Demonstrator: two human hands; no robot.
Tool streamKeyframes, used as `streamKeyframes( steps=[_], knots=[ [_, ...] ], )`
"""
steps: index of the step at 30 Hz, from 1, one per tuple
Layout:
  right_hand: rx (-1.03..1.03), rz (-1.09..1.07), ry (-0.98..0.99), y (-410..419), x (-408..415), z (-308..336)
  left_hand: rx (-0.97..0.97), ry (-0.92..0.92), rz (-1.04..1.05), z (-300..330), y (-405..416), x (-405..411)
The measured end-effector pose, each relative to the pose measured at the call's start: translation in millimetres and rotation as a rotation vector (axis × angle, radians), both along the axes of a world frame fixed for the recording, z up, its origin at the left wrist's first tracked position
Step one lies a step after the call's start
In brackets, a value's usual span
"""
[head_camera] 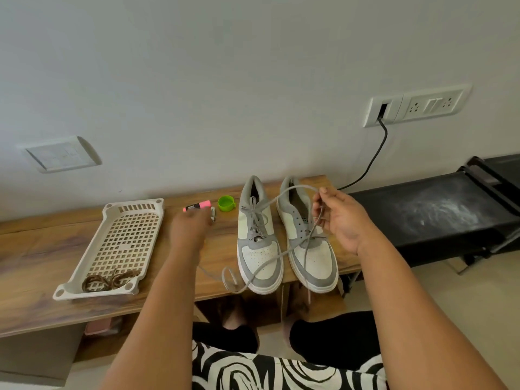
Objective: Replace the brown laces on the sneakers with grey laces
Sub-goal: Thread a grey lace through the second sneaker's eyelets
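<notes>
Two grey-and-white sneakers stand side by side on the wooden table (pixel 42 249), toes toward me. The left sneaker (pixel 257 235) is laced in grey. The right sneaker (pixel 309 240) has a loose grey lace (pixel 270 261) running from its eyelets across both shoes to a loop at the table's front edge. My right hand (pixel 342 218) pinches this lace above the right sneaker. My left hand (pixel 190 228) is blurred over the table left of the sneakers; its fingers cannot be made out. The brown laces (pixel 108 280) lie bundled in the near end of a beige tray (pixel 84 271).
A pink highlighter (pixel 197 205), a small white item (pixel 212 214) and a green cap (pixel 226 203) lie behind my left hand. A black rack (pixel 427 209) adjoins the table's right end. A black cable (pixel 374 156) hangs from a wall socket.
</notes>
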State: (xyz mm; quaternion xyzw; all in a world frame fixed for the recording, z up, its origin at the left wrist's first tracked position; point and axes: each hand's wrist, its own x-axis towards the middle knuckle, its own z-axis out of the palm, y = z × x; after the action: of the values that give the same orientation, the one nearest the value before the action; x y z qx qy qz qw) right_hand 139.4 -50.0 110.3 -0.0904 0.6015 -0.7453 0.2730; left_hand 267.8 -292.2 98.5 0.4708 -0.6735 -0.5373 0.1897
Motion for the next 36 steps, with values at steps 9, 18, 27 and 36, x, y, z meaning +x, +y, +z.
streamKeyframes(
  steps=[9,18,27,36],
  knots=[
    [0.367,0.289,0.302,-21.5,17.1,-9.3,-0.354,0.164,-0.763,-6.9,80.9,-25.5],
    [0.422,0.018,0.275,8.5,-7.3,-9.2,0.056,0.449,0.076,10.2,31.4,-12.2],
    [0.591,0.29,0.462,-5.8,11.6,-3.6,-0.443,0.045,-0.793,-10.3,101.1,-28.8],
    [0.503,0.179,0.369,17.9,-7.0,-9.3,-0.267,0.078,-0.594,-21.9,88.1,-33.7]
  ],
)
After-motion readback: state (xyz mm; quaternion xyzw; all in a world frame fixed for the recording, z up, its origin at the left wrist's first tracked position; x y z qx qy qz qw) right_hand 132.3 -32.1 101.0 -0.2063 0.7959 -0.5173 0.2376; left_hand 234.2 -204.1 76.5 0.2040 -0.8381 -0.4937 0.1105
